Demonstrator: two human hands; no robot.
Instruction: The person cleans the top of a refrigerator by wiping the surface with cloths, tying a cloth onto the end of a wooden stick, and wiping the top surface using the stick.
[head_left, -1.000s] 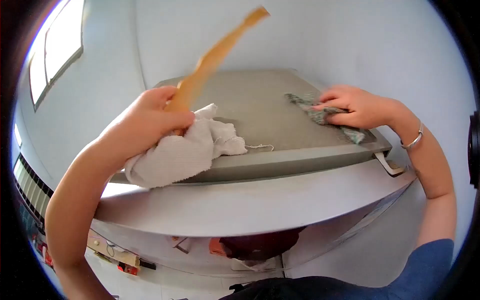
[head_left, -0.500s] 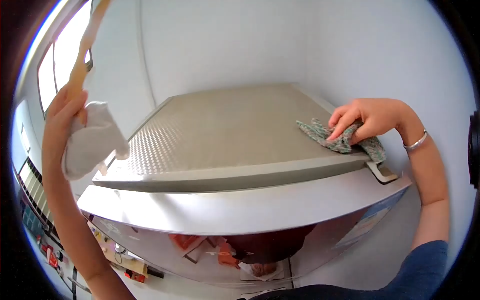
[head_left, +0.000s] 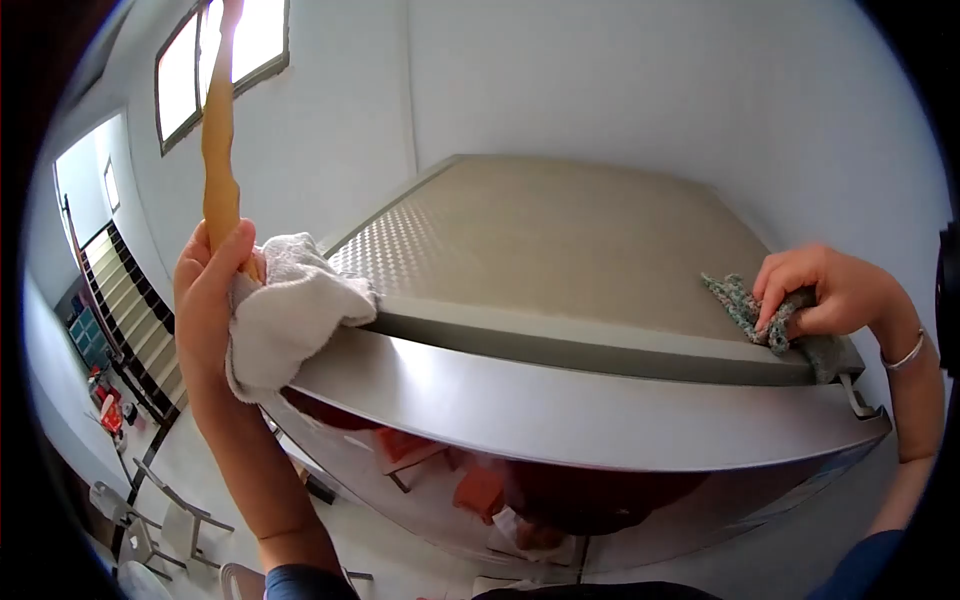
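Note:
My left hand [head_left: 212,275] is closed around a pale wooden stick [head_left: 220,140] that points upward. A white cloth [head_left: 290,325] hangs at the same hand, over the front left corner of the refrigerator; how it joins the stick is hidden. My right hand [head_left: 835,290] pinches a crumpled green-and-grey patterned cloth [head_left: 745,305] against the front right part of the refrigerator top [head_left: 570,240]. That top is beige, with a textured surface shining at the left. Below the cloth, a hinge bracket [head_left: 858,400] sits at the front right corner above the glossy door [head_left: 400,490].
White walls [head_left: 560,80] stand behind and to the right of the refrigerator. At the left are a window [head_left: 180,85], a staircase [head_left: 130,290] with a dark edge, and several chairs [head_left: 180,525] on the pale floor below.
My view has swung left, so the refrigerator sits further right and more staircase shows. Both hands keep their holds; the patterned cloth is nearer the front right corner.

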